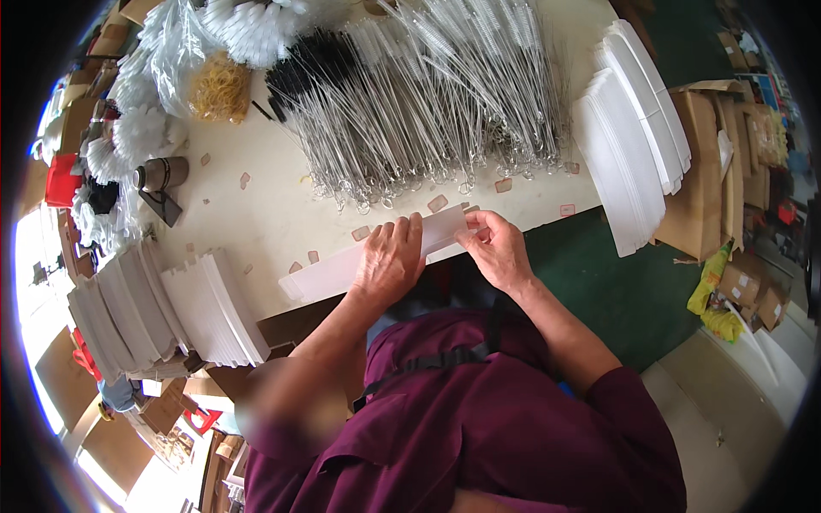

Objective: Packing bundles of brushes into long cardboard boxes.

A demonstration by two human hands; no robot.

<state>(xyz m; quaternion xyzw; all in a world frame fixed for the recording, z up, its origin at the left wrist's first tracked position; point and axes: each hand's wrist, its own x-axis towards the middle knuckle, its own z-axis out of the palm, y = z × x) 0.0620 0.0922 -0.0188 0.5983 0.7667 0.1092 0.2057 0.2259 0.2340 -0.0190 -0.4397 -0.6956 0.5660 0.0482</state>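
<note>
A long, narrow white paper box lies slantwise along the table's front edge, its right end raised higher in the picture. My left hand is closed over its middle, fingers across the top. At the right end my right hand pinches the box, thumb and fingers around what looks like an end flap; the fingers partly hide it. Beyond both hands lies a wide heap of wire-handled cleaning brushes with looped ends, most with white bristles and some with black at the left.
White flat boxes are stacked at the table's left and right. Yellow rubber bands, bagged white brushes and a metal flask occupy the far left. A brown carton stands beyond the right stack.
</note>
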